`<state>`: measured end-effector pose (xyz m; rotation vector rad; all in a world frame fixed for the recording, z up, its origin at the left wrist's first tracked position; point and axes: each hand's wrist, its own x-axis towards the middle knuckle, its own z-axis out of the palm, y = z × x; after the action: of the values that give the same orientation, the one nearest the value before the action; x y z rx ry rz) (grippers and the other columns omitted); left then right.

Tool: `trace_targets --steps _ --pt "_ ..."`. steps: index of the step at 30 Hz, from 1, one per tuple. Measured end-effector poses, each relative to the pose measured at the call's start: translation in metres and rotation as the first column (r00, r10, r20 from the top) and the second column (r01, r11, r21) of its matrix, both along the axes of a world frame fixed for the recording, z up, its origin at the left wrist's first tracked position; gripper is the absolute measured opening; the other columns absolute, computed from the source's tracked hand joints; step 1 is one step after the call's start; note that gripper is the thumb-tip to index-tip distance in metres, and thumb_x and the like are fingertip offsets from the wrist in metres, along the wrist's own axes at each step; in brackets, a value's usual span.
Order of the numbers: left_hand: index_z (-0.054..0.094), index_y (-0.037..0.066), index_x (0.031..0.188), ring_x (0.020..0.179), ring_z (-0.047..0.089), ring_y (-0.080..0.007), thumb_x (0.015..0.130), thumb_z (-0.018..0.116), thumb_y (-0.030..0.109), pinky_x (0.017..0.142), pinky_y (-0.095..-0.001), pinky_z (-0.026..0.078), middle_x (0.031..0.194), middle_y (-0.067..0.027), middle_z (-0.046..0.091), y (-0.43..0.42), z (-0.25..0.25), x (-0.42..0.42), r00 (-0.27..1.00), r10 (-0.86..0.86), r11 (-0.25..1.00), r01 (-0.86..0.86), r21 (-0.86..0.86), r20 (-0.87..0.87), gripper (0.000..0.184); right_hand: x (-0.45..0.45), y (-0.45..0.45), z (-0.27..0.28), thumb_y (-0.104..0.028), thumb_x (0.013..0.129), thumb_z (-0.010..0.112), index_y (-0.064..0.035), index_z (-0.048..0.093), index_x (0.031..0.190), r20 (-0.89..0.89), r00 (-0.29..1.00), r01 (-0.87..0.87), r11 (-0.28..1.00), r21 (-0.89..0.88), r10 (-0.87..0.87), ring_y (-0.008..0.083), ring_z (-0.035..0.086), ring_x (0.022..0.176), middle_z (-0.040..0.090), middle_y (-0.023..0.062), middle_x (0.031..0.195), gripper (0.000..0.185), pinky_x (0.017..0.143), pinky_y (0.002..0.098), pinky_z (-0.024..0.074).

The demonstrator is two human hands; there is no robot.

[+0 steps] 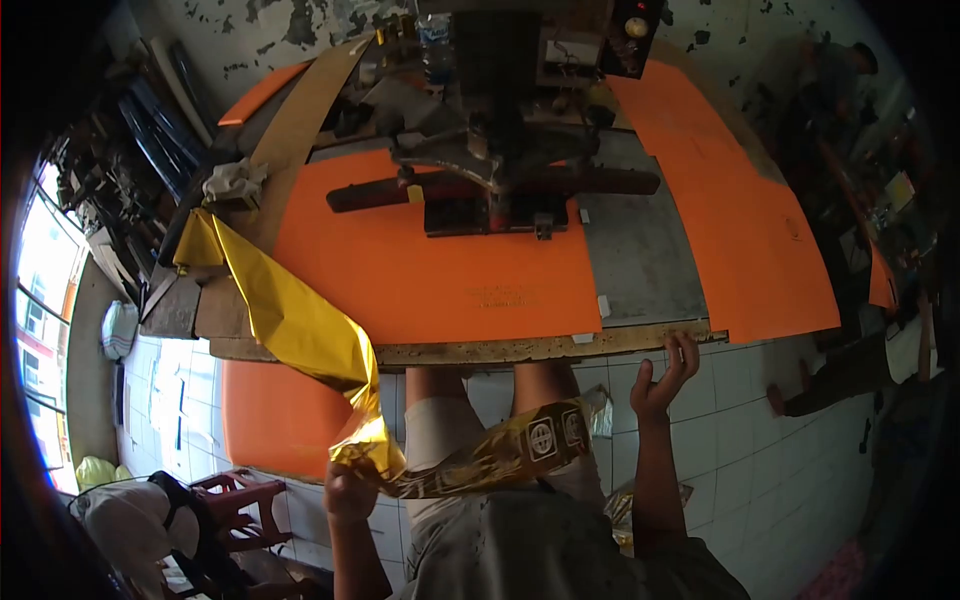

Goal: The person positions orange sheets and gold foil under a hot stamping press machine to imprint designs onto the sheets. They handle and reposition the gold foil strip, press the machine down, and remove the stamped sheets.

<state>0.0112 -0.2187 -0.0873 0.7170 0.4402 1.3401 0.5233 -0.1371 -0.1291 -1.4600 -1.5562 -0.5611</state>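
My left hand (pixel 350 492) is closed on a long strip of gold foil (pixel 300 318). One length of the foil runs from the left of the table down over its front edge. The rest trails across my lap, where darker round emblems show on it. By the front edge of the table, my right hand (pixel 668 380) is raised with its fingers apart and holds nothing. Whether its fingertips touch the edge I cannot tell. An orange sheet (pixel 420 275) with faint gold lettering lies on the table under a dark press head (pixel 495 200).
Another orange sheet (pixel 735 220) covers the table's right side, beside a grey plate (pixel 640 230). A wooden strip (pixel 500 348) forms the front edge. Below stand an orange-topped surface (pixel 280 410) and a red stool (pixel 240 505). At far right is another person (pixel 845 75).
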Motion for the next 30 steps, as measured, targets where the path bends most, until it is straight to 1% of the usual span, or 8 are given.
trace_targets --steps 2,4,8,10,17,21,24,30 --pt "0.058 0.013 0.132 0.096 0.066 -0.0276 0.1 0.051 0.043 0.085 -0.0473 0.055 0.113 -0.0107 0.069 0.0 0.007 -0.026 0.999 0.04 0.999 -0.04 -0.008 -0.036 0.045 -0.003 0.001 -0.009 -0.032 0.107 0.049 0.0008 0.045 0.14 0.009 1.0 0.023 1.0 0.004 -0.023 0.042 0.029 0.145 0.035 0.0211 0.152 0.047 0.117 0.0579 0.0289" --pt "0.061 0.013 0.127 0.094 0.066 -0.0231 0.101 0.05 0.047 0.08 -0.043 0.056 0.11 -0.0073 0.07 -0.015 -0.012 -0.057 0.816 0.578 0.726 -0.522 -0.448 -0.013 0.044 -0.001 0.001 -0.022 -0.031 0.107 0.049 0.002 0.041 0.145 0.011 0.999 0.039 0.999 -0.008 -0.039 0.0458 0.022 0.15 0.032 0.0232 0.156 0.051 0.119 0.0618 0.025" --pt "0.063 0.01 0.121 0.089 0.068 -0.0178 0.101 0.052 0.052 0.08 -0.0337 0.055 0.103 -0.0048 0.072 -0.015 -0.043 -0.14 0.787 0.517 0.737 -0.61 -0.292 -0.337 0.048 0.005 0.003 -0.036 -0.031 0.105 0.051 0.0015 0.038 0.15 0.044 0.997 0.059 0.998 -0.002 -0.058 0.0477 0.02 0.152 0.029 0.0241 0.16 0.056 0.12 0.0645 0.0212" --pt "0.064 0.006 0.119 0.089 0.068 -0.0196 0.099 0.057 0.053 0.087 -0.0306 0.053 0.098 -0.0058 0.072 -0.008 0.006 -0.118 0.911 0.394 0.859 -0.413 -0.301 -0.123 0.051 0.007 0.002 -0.038 -0.03 0.105 0.052 0.0005 0.036 0.151 0.049 0.997 0.055 0.998 0.005 -0.055 0.0482 0.02 0.152 0.029 0.0242 0.161 0.058 0.12 0.0651 0.0198" --pt "0.068 0.006 0.114 0.094 0.07 -0.0183 0.103 0.054 0.054 0.086 -0.0307 0.056 0.101 -0.0074 0.073 -0.032 -0.097 -0.215 0.934 0.291 0.822 -0.356 -0.445 -0.209 0.052 0.004 0.0 -0.039 -0.029 0.105 0.053 0.0 0.035 0.153 0.012 0.999 0.037 0.999 -0.002 -0.037 0.0494 0.019 0.152 0.03 0.0251 0.161 0.059 0.12 0.066 0.0191" --pt "0.064 0.003 0.127 0.099 0.07 -0.0231 0.104 0.055 0.05 0.086 -0.0322 0.055 0.115 -0.0107 0.071 -0.031 -0.096 -0.162 0.753 0.245 0.596 -0.614 -0.518 -0.611 0.053 0.003 -0.001 -0.036 -0.028 0.104 0.053 0.0023 0.035 0.151 0.003 1.0 0.03 0.999 -0.01 -0.03 0.0512 0.019 0.152 0.03 0.0272 0.16 0.059 0.121 0.0661 0.0197" --pt "0.065 0.007 0.124 0.094 0.068 -0.0183 0.105 0.055 0.043 0.081 -0.0303 0.052 0.111 -0.008 0.07 -0.029 -0.123 -0.164 0.394 0.239 0.526 -0.821 -0.222 -0.888 0.042 0.0 -0.002 -0.031 -0.028 0.104 0.052 0.0042 0.036 0.15 -0.021 1.0 0.017 1.0 -0.023 -0.018 0.0525 0.02 0.151 0.03 0.0285 0.159 0.058 0.12 0.0667 0.02" --pt "0.064 0.002 0.112 0.076 0.053 -0.0114 0.108 0.052 0.031 0.071 -0.0282 0.044 0.086 -0.0027 0.057 0.019 -0.06 -0.11 0.059 0.591 0.432 -0.866 0.253 -0.804 0.032 -0.011 -0.009 0.005 -0.024 0.105 0.053 0.0018 0.05 0.14 -0.027 0.998 0.057 0.998 -0.019 -0.058 0.0449 0.036 0.143 0.044 0.0229 0.151 0.044 0.115 0.0609 0.0294"
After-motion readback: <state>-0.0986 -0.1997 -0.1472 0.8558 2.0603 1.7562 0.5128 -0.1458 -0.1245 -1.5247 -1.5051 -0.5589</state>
